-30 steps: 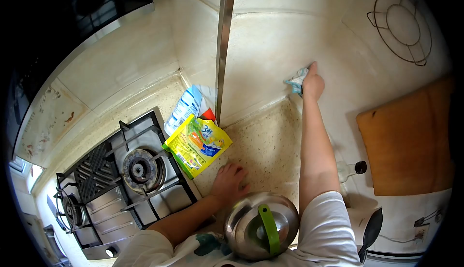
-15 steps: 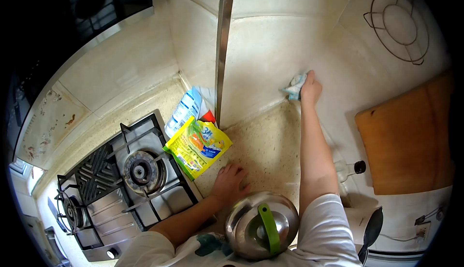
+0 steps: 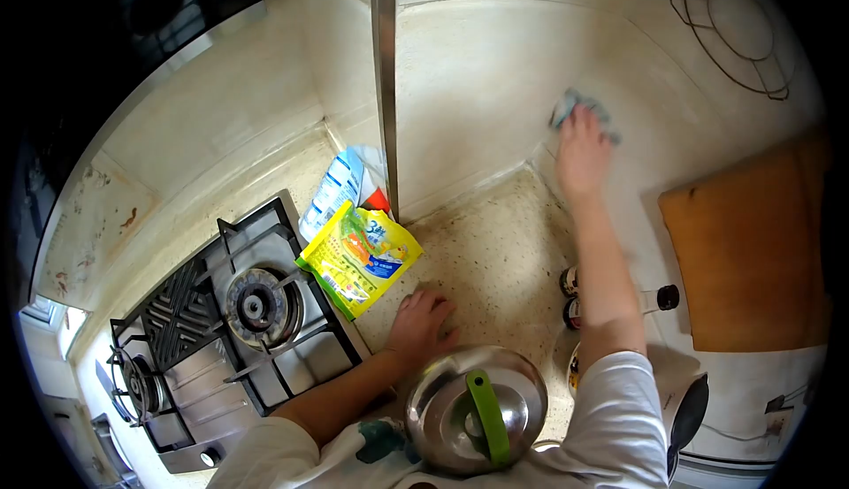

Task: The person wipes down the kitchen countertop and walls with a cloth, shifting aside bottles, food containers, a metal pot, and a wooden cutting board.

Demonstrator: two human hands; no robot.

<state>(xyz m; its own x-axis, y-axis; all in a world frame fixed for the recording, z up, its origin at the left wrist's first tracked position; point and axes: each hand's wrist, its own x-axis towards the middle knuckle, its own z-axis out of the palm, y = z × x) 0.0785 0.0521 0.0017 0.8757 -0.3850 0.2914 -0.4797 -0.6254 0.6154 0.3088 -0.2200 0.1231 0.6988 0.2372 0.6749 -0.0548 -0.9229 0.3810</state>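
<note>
My right hand (image 3: 585, 157) presses a crumpled white-and-blue wiping cloth (image 3: 570, 107) against the tiled wall (image 3: 495, 82), above the counter's back corner; the cloth is slightly blurred. My left hand (image 3: 421, 323) lies on the speckled countertop (image 3: 495, 259) with its fingers stretched out, holding nothing. Just beyond it is a yellow-green packet (image 3: 363, 259), which lies partly over a blue-and-white packet (image 3: 336, 193). A metal kettle (image 3: 442, 409) with a green handle stands close in front of my body, between my arms.
On the left is a gas stove (image 3: 256, 312) with black grates. A wooden cutting board (image 3: 752, 250) and a round wire rack (image 3: 734, 25) are at the right wall. Small dark-capped jars (image 3: 570, 299) and a black-capped bottle (image 3: 665, 298) stand beside my right forearm.
My right hand has moved up and to the right along the wall with the cloth. Jars beside my right forearm now show. My left hand stays on the counter; the view shifts slightly.
</note>
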